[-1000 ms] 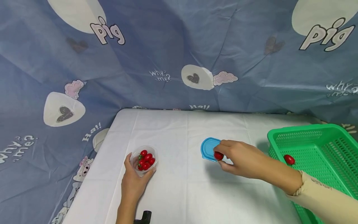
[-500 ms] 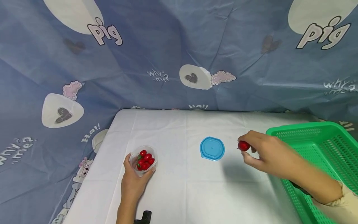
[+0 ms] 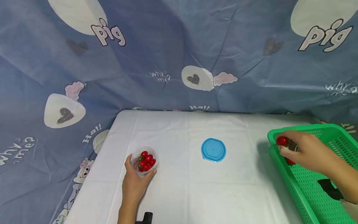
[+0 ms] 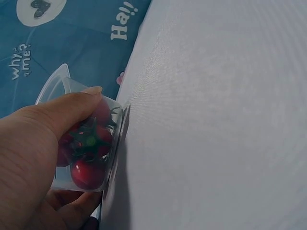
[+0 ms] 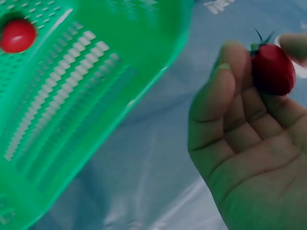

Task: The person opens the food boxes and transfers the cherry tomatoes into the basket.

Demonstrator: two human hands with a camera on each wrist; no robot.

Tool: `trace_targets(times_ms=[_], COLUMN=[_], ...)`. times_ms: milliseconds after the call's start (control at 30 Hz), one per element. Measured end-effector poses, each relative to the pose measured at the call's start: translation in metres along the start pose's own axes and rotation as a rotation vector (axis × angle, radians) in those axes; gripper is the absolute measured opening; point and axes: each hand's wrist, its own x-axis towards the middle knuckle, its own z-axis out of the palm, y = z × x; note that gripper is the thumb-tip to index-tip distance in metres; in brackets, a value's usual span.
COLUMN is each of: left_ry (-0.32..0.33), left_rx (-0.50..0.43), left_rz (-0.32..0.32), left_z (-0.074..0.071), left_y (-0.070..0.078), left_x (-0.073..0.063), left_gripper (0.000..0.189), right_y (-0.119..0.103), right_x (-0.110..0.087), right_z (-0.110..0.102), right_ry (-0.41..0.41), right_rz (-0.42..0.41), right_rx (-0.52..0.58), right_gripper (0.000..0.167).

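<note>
My left hand (image 3: 136, 183) grips a clear plastic container (image 3: 134, 154) on the white table, fingers and thumb around its sides. Several cherry tomatoes (image 3: 147, 157) lie inside, and their green stems show in the left wrist view, where the thumb (image 4: 72, 108) presses the wall. Over the near-left rim of the green basket (image 3: 300, 196), my right hand (image 3: 310, 152) pinches another cherry tomato (image 3: 282, 141). Its green stem points up in the right wrist view. Partly hidden below that hand, a loose tomato (image 3: 289, 161) lies in the basket.
Between the hands a blue lid (image 3: 213, 150) lies flat on the white tablecloth (image 3: 190, 193). A printed blue cloth (image 3: 156, 56) hangs behind the table and down its left side. The basket takes up the table's right end.
My right hand has carried the pinched tomato rightward from above the blue lid to the basket, uncovering the lid. The left hand and container stay in place.
</note>
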Motion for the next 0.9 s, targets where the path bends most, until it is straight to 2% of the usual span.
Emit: trace_targets(times_ms=[200,400,567,733,900], left_ry=[0.004,-0.003,-0.007,0.017,0.021], left_rx=[0.004,-0.016,-0.019,-0.004,-0.001], left_rz=[0.008,-0.008,-0.013,-0.004,-0.003], left_z=[0.000,-0.001,0.000,0.002,0.001], left_y=[-0.001,-0.001,-0.002,-0.003,-0.004], left_x=[0.001,0.000,0.000,0.000,0.000], left_gripper=[0.115,0.114,0.115,0.115,0.115], right_y=[0.026,0.038,0.047,0.061,0.073], right_x=[-0.002,-0.002,-0.001,0.000,0.001], right_z=[0.006,0.013,0.017,0.025,0.030], right_ry=[-0.078,-0.168,-0.213,-0.254,-0.320], right_rz=[0.095,0.174,0.141,0.094,0.100], right_rx=[0.017,0.052,0.051,0.037,0.038], right_gripper=[0.033,0.041,0.035,0.024,0.012])
